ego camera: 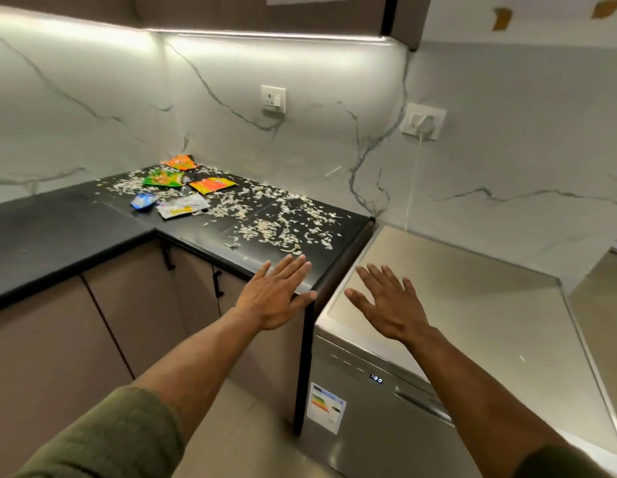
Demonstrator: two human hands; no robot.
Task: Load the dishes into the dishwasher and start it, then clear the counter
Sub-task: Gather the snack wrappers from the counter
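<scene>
- Black counter (76, 232) holds our mess: wrappers (182, 188) and pale peels (276, 219), just past our left hand (277, 294).
- Our left hand is flat, fingers straight.
- Our right hand (386, 305) spreads wide over the closed dishwasher (386, 426).

Flat hands (279, 294) over littered counter (58, 236)

Marbled wall (507, 132), two wall sockets (273, 99), white cable (414, 174), brown cabinet doors (134, 305)
</scene>
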